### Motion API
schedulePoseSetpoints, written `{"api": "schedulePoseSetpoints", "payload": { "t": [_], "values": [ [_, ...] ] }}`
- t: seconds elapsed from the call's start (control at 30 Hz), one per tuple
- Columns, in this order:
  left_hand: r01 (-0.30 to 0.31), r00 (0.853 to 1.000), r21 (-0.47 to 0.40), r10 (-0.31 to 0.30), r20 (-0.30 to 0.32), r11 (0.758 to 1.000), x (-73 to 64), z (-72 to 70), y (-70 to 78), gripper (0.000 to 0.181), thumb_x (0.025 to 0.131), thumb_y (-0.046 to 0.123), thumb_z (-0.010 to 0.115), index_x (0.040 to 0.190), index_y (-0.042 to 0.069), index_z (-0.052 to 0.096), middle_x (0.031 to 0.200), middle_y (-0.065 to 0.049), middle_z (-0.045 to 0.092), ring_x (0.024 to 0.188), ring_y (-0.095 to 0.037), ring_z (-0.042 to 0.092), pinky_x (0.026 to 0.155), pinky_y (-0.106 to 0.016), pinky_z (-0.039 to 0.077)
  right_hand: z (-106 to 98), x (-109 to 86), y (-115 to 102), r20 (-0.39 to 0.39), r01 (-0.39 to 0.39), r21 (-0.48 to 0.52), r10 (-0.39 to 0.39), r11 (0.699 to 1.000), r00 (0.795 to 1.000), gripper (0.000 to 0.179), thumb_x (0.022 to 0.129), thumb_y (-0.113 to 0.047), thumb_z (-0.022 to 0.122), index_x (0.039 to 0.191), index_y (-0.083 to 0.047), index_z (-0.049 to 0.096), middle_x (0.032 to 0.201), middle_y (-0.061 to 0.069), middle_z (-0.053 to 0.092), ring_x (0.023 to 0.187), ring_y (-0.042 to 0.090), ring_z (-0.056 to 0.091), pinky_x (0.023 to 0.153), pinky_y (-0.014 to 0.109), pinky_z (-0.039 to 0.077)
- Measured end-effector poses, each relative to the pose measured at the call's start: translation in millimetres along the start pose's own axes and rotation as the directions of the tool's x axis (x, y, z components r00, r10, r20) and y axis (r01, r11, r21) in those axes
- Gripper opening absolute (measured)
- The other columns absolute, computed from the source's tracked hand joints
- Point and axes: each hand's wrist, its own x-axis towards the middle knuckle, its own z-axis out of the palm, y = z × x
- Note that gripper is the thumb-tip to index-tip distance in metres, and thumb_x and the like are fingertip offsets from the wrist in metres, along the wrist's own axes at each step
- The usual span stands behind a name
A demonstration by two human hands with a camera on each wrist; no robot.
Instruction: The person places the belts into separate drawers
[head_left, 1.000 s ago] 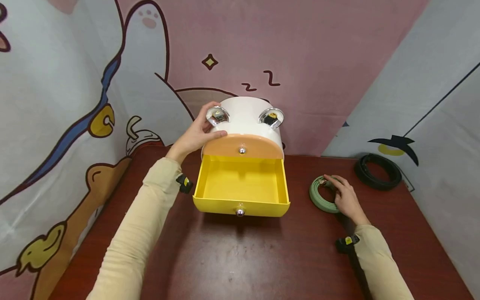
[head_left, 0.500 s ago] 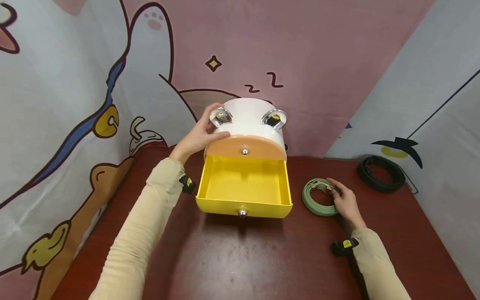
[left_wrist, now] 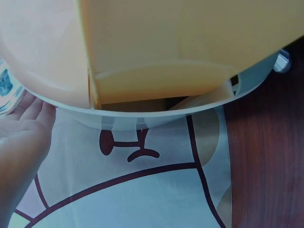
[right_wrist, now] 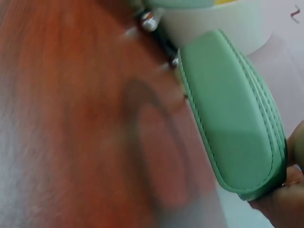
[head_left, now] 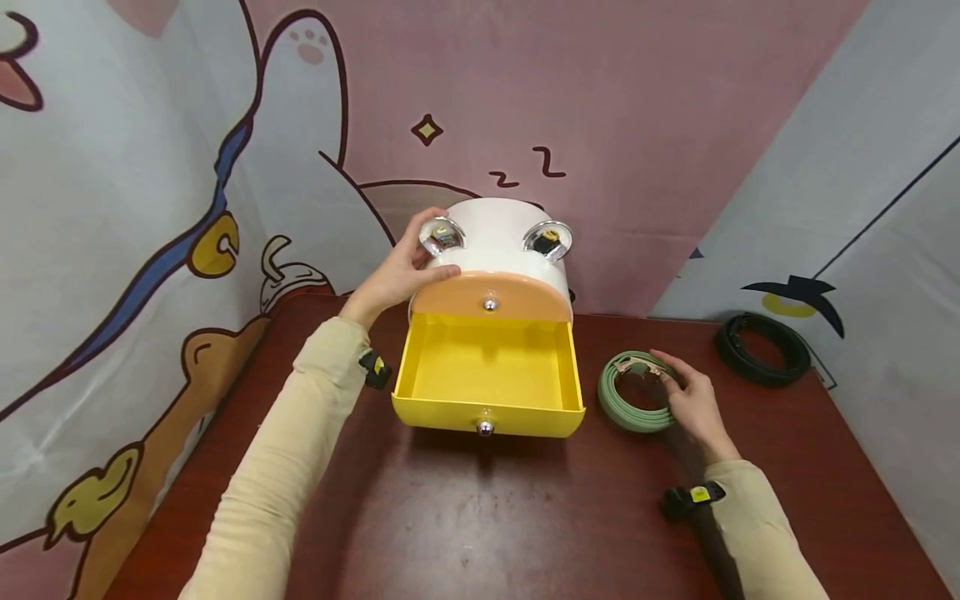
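A white drawer box (head_left: 498, 237) with two chrome eyes stands at the back of the table. Its lower yellow drawer (head_left: 442, 417) is pulled out with nothing in it; the orange upper drawer (head_left: 450, 296) is closed. My left hand (head_left: 393, 279) grips the box's upper left side, thumb at the front edge and fingers behind the chrome eye. To the right of the drawer, my right hand (head_left: 699, 408) pinches a coiled green belt (head_left: 633, 419) by its right side. In the right wrist view the belt (right_wrist: 232, 114) is raised above the table, with its reflection below.
A coiled black belt (head_left: 772, 373) lies at the table's back right. Printed cloth (head_left: 600, 125) hangs behind the table and along both sides. The dark red table (head_left: 480, 525) stretches in front of the box.
My right hand has brought the green belt a little left toward the drawer and tilted it, showing more of its buckle. My left hand stays on the box. The head view has shifted slightly.
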Motion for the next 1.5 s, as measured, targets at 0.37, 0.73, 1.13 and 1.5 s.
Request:
{"api": "schedulePoseSetpoints", "payload": {
  "t": [0.37,0.73,1.13,1.5],
  "values": [
    [0.029,1.0,-0.013,-0.03,-0.009,0.999,0.2,-1.3,1.8,0.078,0.088,-0.006,0.065,0.146,0.017,0.018,0.142,-0.015,0.04,0.124,-0.026,0.046,0.091,-0.03,0.044,-15.4,-0.3,-38.8,-0.014,-0.072,0.111,0.074,0.991,0.997,0.039,0.1,0.003,0.044,0.139,0.004,0.048,0.123,0.021,0.055,0.099,0.002,0.055,0.073,0.011,0.044],
    [0.026,1.0,0.002,-0.026,0.004,1.0,-7.1,3.8,25.9,0.074,0.089,-0.004,0.065,0.145,0.013,0.019,0.14,-0.018,0.039,0.12,-0.028,0.047,0.096,-0.032,0.04,-26.4,1.5,-77.3,0.055,-0.09,0.256,0.079,0.962,0.995,0.04,0.101,-0.003,0.048,0.141,-0.005,0.05,0.124,-0.002,0.053,0.07,-0.002,0.049,0.054,0.013,0.039],
    [0.015,1.0,-0.005,-0.015,0.007,1.0,1.7,-1.3,-0.2,0.077,0.089,-0.003,0.066,0.147,0.019,0.019,0.141,-0.012,0.04,0.123,-0.024,0.047,0.096,-0.032,0.041,-28.9,4.1,-111.7,0.145,-0.033,0.384,-0.025,0.923,0.989,0.041,0.1,0.001,0.047,0.141,0.0,0.046,0.124,-0.002,0.052,0.102,0.003,0.057,0.077,0.014,0.047],
    [0.007,1.0,-0.01,-0.007,0.003,1.0,-0.1,-1.3,-0.7,0.076,0.09,-0.002,0.066,0.146,0.021,0.021,0.14,-0.013,0.042,0.122,-0.023,0.047,0.094,-0.031,0.043,-15.9,10.5,-150.6,0.179,0.008,0.359,-0.077,0.933,0.981,0.038,0.1,0.002,0.047,0.138,0.006,0.048,0.114,-0.002,0.061,0.099,0.005,0.06,0.079,0.015,0.048]
  ]
}}
